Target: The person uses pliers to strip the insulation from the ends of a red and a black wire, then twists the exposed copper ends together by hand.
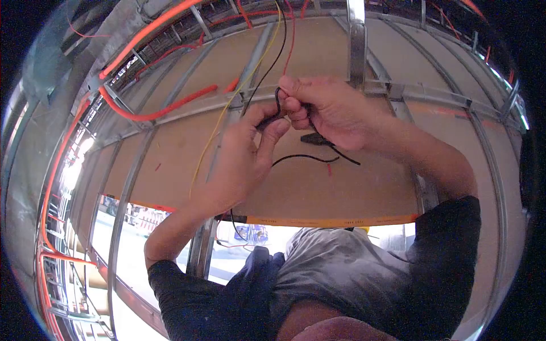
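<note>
Both hands are raised close together in front of the brown board. My left hand (256,139) is closed on a black wire (277,51), which comes down from above and loops between the hands. My right hand (324,108) pinches wire at its fingertips, where a red wire (292,40) also comes down. Under my right palm a dark tool (316,139), partly hidden, sticks out. Black wire ends (307,156) curve below the hands. A yellow wire (219,122) hangs to the left, passing behind my left wrist.
Metal studs (133,170) and a crossbar (199,108) frame the brown board (341,187). Orange conduit (151,116) bends at the upper left and runs down the left side. Below the board's orange edge (318,221) is a bright opening with several items beyond.
</note>
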A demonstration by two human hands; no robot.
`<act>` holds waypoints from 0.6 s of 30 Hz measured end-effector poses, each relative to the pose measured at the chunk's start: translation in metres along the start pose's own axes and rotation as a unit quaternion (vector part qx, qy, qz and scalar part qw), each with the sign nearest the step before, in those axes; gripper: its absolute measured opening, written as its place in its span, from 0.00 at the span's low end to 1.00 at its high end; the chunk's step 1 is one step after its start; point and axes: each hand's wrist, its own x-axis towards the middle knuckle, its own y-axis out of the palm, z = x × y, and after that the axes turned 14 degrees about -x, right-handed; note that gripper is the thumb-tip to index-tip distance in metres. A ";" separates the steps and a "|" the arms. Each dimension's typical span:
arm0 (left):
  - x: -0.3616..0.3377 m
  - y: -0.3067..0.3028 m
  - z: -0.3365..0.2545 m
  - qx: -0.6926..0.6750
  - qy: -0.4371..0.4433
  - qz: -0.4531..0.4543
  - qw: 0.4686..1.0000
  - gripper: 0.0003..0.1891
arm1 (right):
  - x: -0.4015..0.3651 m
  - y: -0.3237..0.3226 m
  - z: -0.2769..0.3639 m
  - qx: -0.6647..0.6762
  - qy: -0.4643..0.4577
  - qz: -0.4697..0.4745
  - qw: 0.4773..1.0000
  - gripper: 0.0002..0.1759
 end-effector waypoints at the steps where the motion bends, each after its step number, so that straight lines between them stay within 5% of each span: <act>1: 0.001 0.001 0.003 0.000 0.001 -0.001 1.000 0.10 | 0.000 0.002 -0.001 -0.008 -0.006 -0.016 1.000 0.16; 3: 0.003 0.004 0.013 -0.039 -0.061 -0.019 0.997 0.11 | -0.001 0.007 -0.001 -0.016 -0.012 -0.032 0.999 0.16; 7: 0.004 0.007 0.017 -0.098 -0.028 -0.036 0.994 0.12 | -0.006 0.023 0.006 -0.039 -0.015 -0.104 0.994 0.16; 9: 0.002 0.000 0.019 -0.357 -0.127 -0.009 0.925 0.12 | -0.007 0.026 0.007 -0.027 -0.018 -0.122 0.992 0.16; 10: 0.001 -0.006 0.019 -0.356 -0.128 -0.011 0.926 0.12 | -0.006 0.025 0.006 -0.034 -0.041 -0.093 0.994 0.16; 12: -0.003 -0.018 0.020 -0.514 -0.136 0.077 0.843 0.13 | -0.007 0.019 0.007 -0.040 -0.064 -0.063 0.995 0.15; 15: -0.009 -0.025 0.004 -0.533 -0.114 0.079 0.835 0.12 | -0.014 0.005 0.017 -0.195 -0.100 0.011 0.976 0.15; 17: -0.016 -0.034 -0.003 -0.514 -0.142 0.099 0.841 0.12 | -0.023 0.002 0.029 -0.435 -0.229 0.037 0.870 0.10; 18: -0.018 -0.038 -0.005 -0.492 -0.170 0.120 0.845 0.12 | -0.024 -0.003 0.038 -0.434 -0.226 0.037 0.871 0.10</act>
